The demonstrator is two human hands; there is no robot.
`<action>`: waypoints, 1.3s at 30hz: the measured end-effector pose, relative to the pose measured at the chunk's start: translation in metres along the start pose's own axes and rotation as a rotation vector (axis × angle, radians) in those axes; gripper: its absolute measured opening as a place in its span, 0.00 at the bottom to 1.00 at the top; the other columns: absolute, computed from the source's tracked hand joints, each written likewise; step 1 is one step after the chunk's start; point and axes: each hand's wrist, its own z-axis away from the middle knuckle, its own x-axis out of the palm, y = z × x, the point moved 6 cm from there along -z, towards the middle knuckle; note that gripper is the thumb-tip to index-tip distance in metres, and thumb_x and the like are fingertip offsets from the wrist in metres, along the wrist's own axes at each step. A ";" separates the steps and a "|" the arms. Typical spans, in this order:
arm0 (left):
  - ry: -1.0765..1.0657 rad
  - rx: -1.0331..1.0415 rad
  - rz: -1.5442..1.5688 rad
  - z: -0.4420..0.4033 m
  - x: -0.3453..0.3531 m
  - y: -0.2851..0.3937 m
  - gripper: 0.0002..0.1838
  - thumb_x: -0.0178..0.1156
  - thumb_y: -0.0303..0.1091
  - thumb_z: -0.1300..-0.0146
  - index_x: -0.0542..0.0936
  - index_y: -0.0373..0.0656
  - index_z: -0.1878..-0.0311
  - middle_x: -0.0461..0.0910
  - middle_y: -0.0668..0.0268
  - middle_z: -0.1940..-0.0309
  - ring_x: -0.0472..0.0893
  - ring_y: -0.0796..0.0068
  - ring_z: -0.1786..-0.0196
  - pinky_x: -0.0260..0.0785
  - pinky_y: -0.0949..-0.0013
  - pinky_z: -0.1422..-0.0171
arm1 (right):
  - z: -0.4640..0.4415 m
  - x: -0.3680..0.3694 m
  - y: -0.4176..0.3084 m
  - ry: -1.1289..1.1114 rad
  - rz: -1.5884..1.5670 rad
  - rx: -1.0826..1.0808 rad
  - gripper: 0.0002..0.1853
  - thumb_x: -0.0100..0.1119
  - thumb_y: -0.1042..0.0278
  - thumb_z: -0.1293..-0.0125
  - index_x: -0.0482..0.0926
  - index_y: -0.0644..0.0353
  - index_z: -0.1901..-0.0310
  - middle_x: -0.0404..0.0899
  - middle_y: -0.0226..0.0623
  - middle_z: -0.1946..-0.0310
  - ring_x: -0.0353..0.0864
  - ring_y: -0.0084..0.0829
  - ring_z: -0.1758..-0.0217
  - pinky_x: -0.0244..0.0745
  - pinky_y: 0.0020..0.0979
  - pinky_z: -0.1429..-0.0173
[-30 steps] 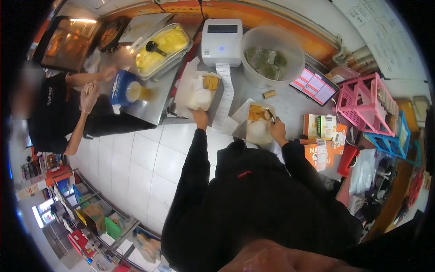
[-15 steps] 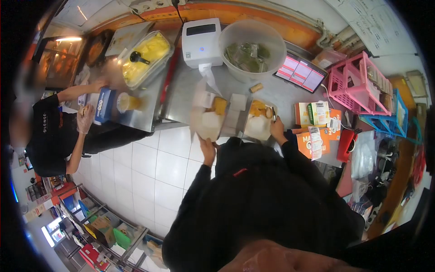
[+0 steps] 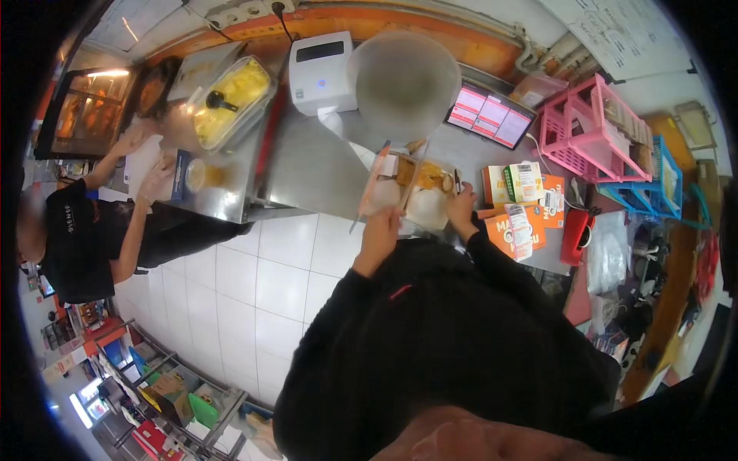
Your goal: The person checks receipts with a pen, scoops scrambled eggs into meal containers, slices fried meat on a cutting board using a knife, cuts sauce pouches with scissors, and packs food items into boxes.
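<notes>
My left hand (image 3: 379, 240) is closed on the near edge of the left takeaway box (image 3: 382, 198), whose orange-edged side stands up. Rice and a piece of brown food lie in it. Tight against its right side is a second takeaway box (image 3: 428, 210), with rice at the front and yellow-brown food behind. Beside this box's right edge, my right hand (image 3: 463, 210) is closed around a dark, slim pen (image 3: 458, 182) that points upward. Its fingertips are partly hidden.
Behind the boxes are a label printer (image 3: 322, 77), a large translucent tub (image 3: 403, 88) and a tablet (image 3: 490, 114). Orange cartons (image 3: 511, 230) and a pink basket (image 3: 596, 138) lie right. At left a co-worker (image 3: 84, 230) handles white paper (image 3: 144, 165) near a yellow-filled container (image 3: 234, 100).
My left hand has brought the left box rightward against the other box, its side now tipped upright. My right hand stays by the right box. The co-worker now handles a white sheet.
</notes>
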 end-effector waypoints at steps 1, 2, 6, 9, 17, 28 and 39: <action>0.128 0.084 -0.052 -0.016 -0.006 0.012 0.12 0.49 0.37 0.32 0.77 0.38 0.62 0.78 0.50 0.73 0.79 0.48 0.67 0.69 0.52 0.59 | -0.001 -0.009 -0.010 0.012 -0.010 -0.020 0.26 0.57 0.62 0.38 0.63 0.64 0.42 0.67 0.53 0.50 0.72 0.53 0.50 0.69 0.45 0.47; 0.194 0.066 -0.067 -0.032 -0.009 0.020 0.09 0.50 0.33 0.34 0.75 0.38 0.59 0.78 0.49 0.70 0.78 0.48 0.65 0.69 0.53 0.57 | -0.002 -0.018 -0.020 0.027 -0.022 -0.039 0.28 0.58 0.61 0.38 0.63 0.63 0.40 0.66 0.51 0.49 0.71 0.51 0.50 0.68 0.44 0.46; 0.492 0.322 -0.317 -0.080 0.003 0.014 0.16 0.53 0.24 0.40 0.70 0.37 0.48 0.74 0.44 0.55 0.75 0.45 0.54 0.68 0.55 0.50 | -0.005 -0.042 -0.045 0.035 -0.138 -0.090 0.28 0.61 0.59 0.41 0.65 0.59 0.41 0.68 0.50 0.53 0.73 0.46 0.53 0.69 0.42 0.48; 0.409 0.159 -0.356 -0.104 0.010 -0.004 0.24 0.52 0.22 0.42 0.67 0.35 0.40 0.76 0.43 0.55 0.77 0.45 0.52 0.70 0.52 0.49 | 0.003 -0.057 -0.064 0.034 -0.202 -0.158 0.24 0.61 0.60 0.41 0.69 0.59 0.44 0.71 0.47 0.57 0.74 0.43 0.55 0.70 0.41 0.50; 0.423 0.246 -0.054 -0.096 0.003 -0.012 0.05 0.65 0.30 0.48 0.81 0.41 0.70 0.81 0.58 0.75 0.82 0.64 0.73 0.73 0.63 0.66 | 0.019 -0.079 -0.085 -0.094 -0.423 -0.153 0.15 0.64 0.62 0.42 0.78 0.62 0.57 0.81 0.38 0.70 0.81 0.34 0.65 0.73 0.32 0.59; -0.129 0.037 1.184 -0.071 -0.074 0.073 0.07 0.55 0.24 0.44 0.70 0.42 0.76 0.74 0.70 0.73 0.76 0.79 0.69 0.74 0.71 0.59 | 0.054 -0.110 -0.224 -0.826 -0.703 -0.358 0.16 0.68 0.66 0.40 0.79 0.65 0.54 0.81 0.27 0.64 0.75 0.14 0.63 0.71 0.21 0.58; -0.157 0.263 1.398 -0.010 -0.112 0.185 0.32 0.47 0.40 0.34 0.57 0.33 0.30 0.64 0.44 0.34 0.70 0.54 0.35 0.74 0.61 0.45 | 0.102 -0.151 -0.279 -0.859 -0.867 -0.350 0.12 0.61 0.65 0.34 0.80 0.67 0.60 0.81 0.30 0.73 0.75 0.14 0.75 0.68 0.20 0.71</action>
